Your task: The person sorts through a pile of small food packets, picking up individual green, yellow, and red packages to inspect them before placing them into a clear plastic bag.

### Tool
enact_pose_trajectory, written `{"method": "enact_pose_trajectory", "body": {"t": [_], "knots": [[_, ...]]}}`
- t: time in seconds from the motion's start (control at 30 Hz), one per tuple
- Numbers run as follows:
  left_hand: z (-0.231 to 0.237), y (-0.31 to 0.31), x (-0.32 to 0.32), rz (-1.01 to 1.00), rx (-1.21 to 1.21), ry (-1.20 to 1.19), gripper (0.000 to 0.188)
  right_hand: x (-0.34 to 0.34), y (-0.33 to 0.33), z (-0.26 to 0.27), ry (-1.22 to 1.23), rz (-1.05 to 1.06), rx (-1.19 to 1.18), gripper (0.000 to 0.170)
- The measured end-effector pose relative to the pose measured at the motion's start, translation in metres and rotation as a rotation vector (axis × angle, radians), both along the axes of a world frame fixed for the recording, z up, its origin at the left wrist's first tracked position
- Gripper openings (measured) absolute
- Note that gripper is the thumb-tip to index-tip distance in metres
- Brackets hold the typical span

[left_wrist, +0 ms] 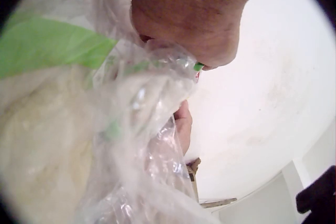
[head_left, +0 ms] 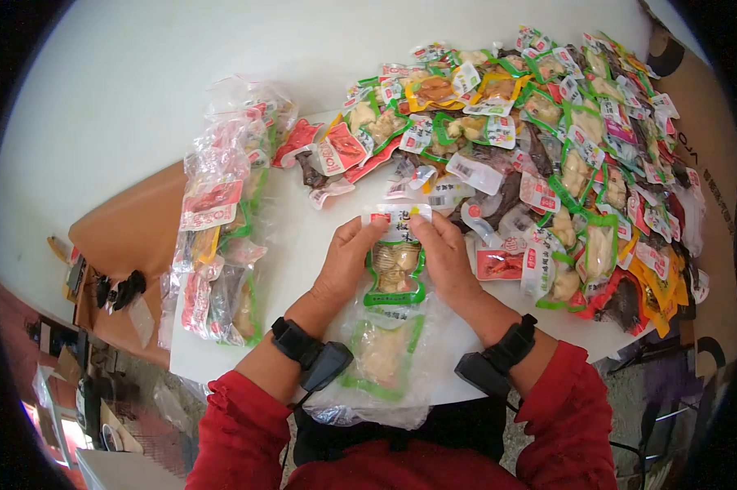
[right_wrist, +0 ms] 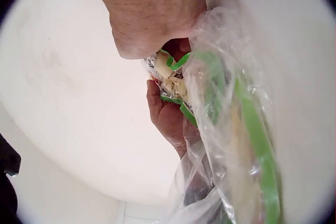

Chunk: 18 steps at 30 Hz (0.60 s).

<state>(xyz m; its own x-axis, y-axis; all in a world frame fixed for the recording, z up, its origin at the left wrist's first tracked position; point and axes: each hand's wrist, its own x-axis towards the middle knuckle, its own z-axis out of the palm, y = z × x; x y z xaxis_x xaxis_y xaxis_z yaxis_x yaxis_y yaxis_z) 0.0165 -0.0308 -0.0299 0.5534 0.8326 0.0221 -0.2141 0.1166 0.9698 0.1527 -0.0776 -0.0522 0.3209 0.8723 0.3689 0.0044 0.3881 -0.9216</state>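
Both hands hold a green-edged, clear-fronted food packet with pale pieces inside, at the table's front edge. The left hand pinches its white top corner on one side, thumb over the printed label. On the other side the right hand grips the opposite top corner the same way. Below, a clear plastic bag surrounds a second green-edged packet and hangs over the edge. Its crumpled film covers much of the left wrist view. In the right wrist view, the held packet shows between the hands, its lower part behind the film.
A large heap of mixed food packets covers the table's right and back. Filled clear bags lie in a row at the left. Cardboard stands beyond the left edge, and a cardboard box at the right.
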Motion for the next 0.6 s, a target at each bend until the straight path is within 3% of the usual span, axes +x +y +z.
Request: {"method": "enact_pose_trajectory", "body": {"t": [0.17, 0.4, 0.47, 0.6], "knots": [[0.005, -0.006, 0.003, -0.05, 0.125, 0.035, 0.022, 0.0, 0.0, 0.001, 0.044, -0.046, -0.003, 0.025], [-0.001, 0.0, 0.0, -0.05, -0.006, 0.04, 0.02, 0.004, 0.007, -0.014, -0.026, -0.035, 0.004, 0.025], [0.0, 0.001, 0.0, -0.05, -0.005, 0.04, 0.019, 0.01, 0.008, -0.02, -0.218, 0.031, -0.159, 0.025], [0.001, 0.002, -0.001, -0.037, -0.089, 0.062, 0.015, 0.005, 0.001, -0.004, -0.225, 0.039, -0.163, 0.025]]}}
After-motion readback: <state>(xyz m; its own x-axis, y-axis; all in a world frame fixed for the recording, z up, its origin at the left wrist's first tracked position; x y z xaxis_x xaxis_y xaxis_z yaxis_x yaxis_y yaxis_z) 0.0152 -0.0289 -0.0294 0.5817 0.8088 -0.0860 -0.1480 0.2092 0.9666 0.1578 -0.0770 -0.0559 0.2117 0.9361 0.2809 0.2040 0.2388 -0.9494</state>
